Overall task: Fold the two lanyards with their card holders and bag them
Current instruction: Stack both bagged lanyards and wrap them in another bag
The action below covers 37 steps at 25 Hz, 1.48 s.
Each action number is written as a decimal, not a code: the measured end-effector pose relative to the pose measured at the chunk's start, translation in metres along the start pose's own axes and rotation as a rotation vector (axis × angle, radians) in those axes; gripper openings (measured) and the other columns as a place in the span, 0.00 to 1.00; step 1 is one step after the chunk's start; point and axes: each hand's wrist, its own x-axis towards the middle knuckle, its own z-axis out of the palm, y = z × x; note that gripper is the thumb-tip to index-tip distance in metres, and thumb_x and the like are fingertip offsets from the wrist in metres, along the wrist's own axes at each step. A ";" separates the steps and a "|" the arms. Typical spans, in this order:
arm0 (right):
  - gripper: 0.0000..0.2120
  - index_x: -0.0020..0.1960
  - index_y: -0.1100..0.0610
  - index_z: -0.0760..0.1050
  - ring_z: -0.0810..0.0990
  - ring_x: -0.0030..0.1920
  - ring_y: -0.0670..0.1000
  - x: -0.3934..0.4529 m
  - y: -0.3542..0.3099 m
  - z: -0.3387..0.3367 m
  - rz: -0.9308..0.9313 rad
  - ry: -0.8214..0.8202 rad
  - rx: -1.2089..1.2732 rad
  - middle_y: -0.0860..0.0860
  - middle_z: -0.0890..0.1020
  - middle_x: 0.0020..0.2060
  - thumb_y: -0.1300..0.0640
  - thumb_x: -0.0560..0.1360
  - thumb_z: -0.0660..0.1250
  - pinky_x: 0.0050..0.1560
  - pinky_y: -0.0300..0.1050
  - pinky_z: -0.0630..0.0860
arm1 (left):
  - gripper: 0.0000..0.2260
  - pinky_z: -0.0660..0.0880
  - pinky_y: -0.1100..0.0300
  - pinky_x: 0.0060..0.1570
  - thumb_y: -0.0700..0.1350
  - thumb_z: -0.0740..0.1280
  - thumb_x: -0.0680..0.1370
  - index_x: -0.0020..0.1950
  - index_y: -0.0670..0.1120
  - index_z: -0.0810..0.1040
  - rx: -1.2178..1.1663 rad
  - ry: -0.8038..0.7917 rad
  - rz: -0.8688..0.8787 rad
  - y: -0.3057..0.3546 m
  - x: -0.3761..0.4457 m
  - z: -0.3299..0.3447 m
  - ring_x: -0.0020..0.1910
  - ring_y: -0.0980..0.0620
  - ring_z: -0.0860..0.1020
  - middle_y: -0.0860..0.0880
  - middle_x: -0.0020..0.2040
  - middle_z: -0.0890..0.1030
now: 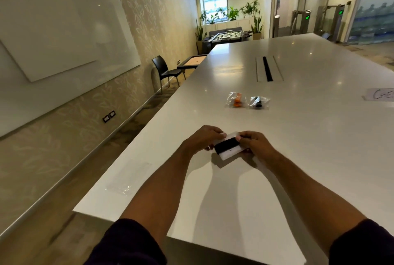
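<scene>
Empty clear bag lower left on table; at centre, left hand and right hand pinching stiff, light card holder with limp black lanyard by its ends; beyond, two filled bags.

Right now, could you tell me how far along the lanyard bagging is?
Two small clear bags already lie on the table: one with an orange lanyard, one with a black lanyard. In hand: the left hand and right hand hold a card holder wrapped in a black lanyard strap. Left: bagging it; an empty clear bag waits near the left edge.
</scene>
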 end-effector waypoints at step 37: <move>0.11 0.53 0.63 0.73 0.81 0.42 0.61 -0.017 -0.001 -0.054 -0.105 0.436 0.258 0.63 0.79 0.47 0.67 0.75 0.74 0.33 0.56 0.83 | 0.09 0.62 0.63 0.24 0.40 0.67 0.74 0.38 0.36 0.81 -0.319 0.015 -0.374 -0.039 0.016 -0.007 0.21 0.51 0.70 0.44 0.28 0.80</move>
